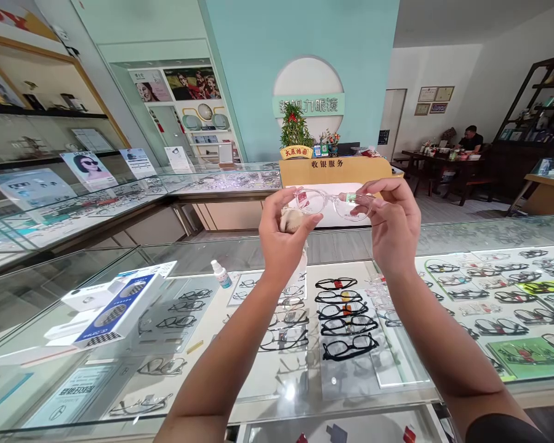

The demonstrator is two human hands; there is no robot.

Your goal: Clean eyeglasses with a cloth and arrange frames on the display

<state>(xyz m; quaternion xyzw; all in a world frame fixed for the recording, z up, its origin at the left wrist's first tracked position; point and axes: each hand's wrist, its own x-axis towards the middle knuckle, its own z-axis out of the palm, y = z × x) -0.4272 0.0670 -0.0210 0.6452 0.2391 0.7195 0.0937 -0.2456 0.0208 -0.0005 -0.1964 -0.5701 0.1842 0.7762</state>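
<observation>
Pinching the clear glasses (pixel 331 198) at both ends, held up just right of mid-view: at nine o'clock between thumb and forefinger of the left hand (pixel 281 237), at three between those of the right hand (pixel 396 231). Bunched inside the left grip, a pale cloth (pixel 292 220).

Best, probably, to press lightly and on the rims alone, keep both thumbs off the lenses, level the two ends and tuck the cloth back from the near lens. Wise also to stay above the glass counter (pixel 300 409).

Further out, at six o'clock, a column of dark-framed glasses (pixel 347 326); at eight, a spray bottle (pixel 221 275); at twelve, a yellow desk (pixel 360 172); at two, far off, a seated person (pixel 471 140).

Hidden: the left fingertips behind the cloth. Hard to make out: temples folded or open, exact right-hand contact, faint lens lettering. Cut off at five o'clock: a dark sleeve (pixel 503 429).
</observation>
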